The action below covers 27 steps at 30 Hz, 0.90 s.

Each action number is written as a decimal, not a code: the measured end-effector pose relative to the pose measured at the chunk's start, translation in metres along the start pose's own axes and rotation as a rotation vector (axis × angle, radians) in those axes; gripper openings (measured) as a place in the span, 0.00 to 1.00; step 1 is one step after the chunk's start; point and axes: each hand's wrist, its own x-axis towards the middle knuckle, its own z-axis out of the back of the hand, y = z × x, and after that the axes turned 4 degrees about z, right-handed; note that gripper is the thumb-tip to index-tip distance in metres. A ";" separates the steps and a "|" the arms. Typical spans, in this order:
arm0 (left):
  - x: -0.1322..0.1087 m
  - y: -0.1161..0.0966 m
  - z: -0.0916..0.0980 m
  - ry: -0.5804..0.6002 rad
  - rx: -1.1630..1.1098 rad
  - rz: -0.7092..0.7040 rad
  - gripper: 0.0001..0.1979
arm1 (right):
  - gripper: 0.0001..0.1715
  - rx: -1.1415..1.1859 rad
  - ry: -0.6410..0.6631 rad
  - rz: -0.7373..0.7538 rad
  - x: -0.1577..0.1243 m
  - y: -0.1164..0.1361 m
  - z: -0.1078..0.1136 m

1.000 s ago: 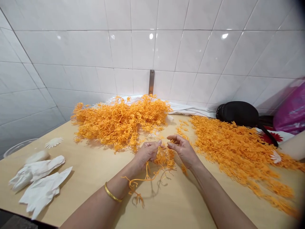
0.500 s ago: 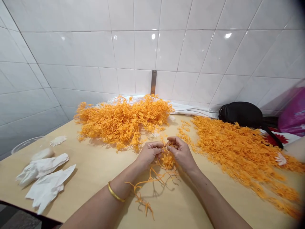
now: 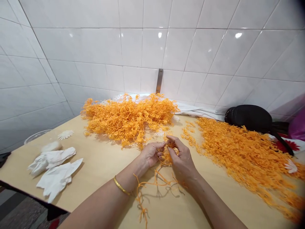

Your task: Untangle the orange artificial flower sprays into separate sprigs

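Observation:
Over the middle of the table, my left hand (image 3: 151, 154) pinches an orange plastic flower branch (image 3: 164, 183) between thumb and fingers. My right hand (image 3: 183, 156) is closed on the same branch, its fingertips close to those of the left; the exact spot it grips is partly hidden. Bare forked stems of the branch hang down toward me, between my forearms. Beyond my hands lies a tall tangled heap of orange flower branches (image 3: 126, 122). To the right spreads a flatter pile of small loose orange pieces (image 3: 228, 149).
White tissues (image 3: 58, 178) lie crumpled on the left of the table (image 3: 102, 159), near a white petalled disc (image 3: 65, 134). A black pouch (image 3: 249, 118) and a purple bag (image 3: 297, 125) stand at the back right. The tiled wall (image 3: 95, 44) rises behind.
The view has shifted, so the things on the table appear farther right. Both hands stay on the branch, and its hanging stems have swung slightly.

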 end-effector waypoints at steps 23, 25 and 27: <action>-0.008 0.002 -0.009 -0.083 0.096 -0.160 0.06 | 0.09 -0.029 0.050 -0.006 -0.001 -0.004 -0.007; -0.007 0.002 -0.008 -0.098 0.123 -0.162 0.07 | 0.10 -0.035 0.058 -0.013 0.000 -0.004 -0.006; -0.005 0.003 -0.006 -0.094 0.133 -0.176 0.08 | 0.10 -0.015 0.052 -0.052 0.000 -0.006 -0.006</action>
